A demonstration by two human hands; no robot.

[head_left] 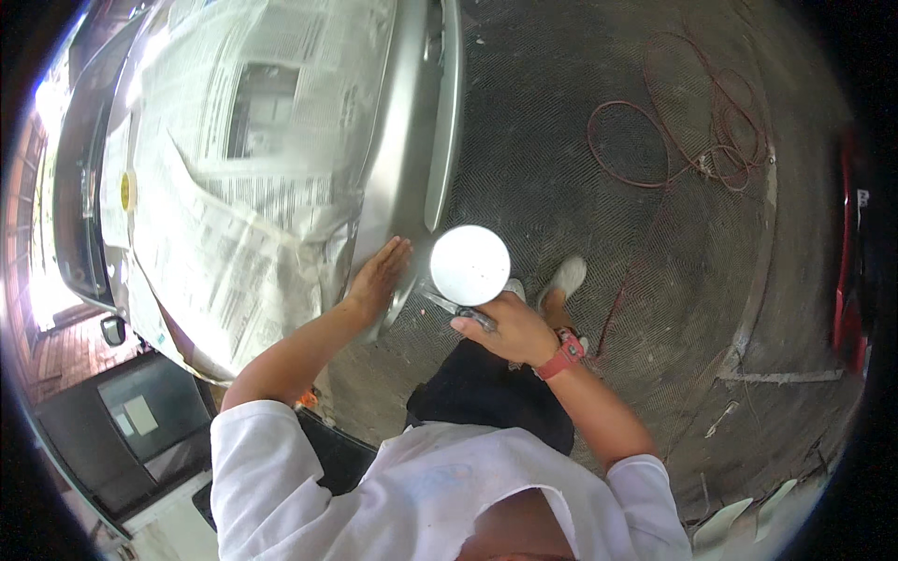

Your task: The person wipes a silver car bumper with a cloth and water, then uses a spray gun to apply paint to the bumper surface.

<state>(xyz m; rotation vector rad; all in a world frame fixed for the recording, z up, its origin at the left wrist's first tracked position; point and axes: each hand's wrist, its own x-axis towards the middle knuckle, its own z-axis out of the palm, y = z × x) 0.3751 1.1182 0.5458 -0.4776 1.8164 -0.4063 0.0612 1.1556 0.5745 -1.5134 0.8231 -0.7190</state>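
My right hand (513, 329) is closed round the grip of a spray gun (460, 309), a metal tool with a round cup on top. The cup's white lid (470, 265) faces up and hides much of the gun. To its left, my left hand (381, 273) lies with fingers stretched out on the silver edge panel (385, 164) of a car, touching it. Newspaper sheets (299, 140) cover the car surface beside that panel. A red watch (563, 353) is on my right wrist.
A thin red hose (645, 185) lies in loops on the dark textured floor at the right; one stretch runs toward my right wrist. A red car body (849, 271) stands at the far right edge. At the left are a yellow roll (127, 191) and a side mirror (113, 330).
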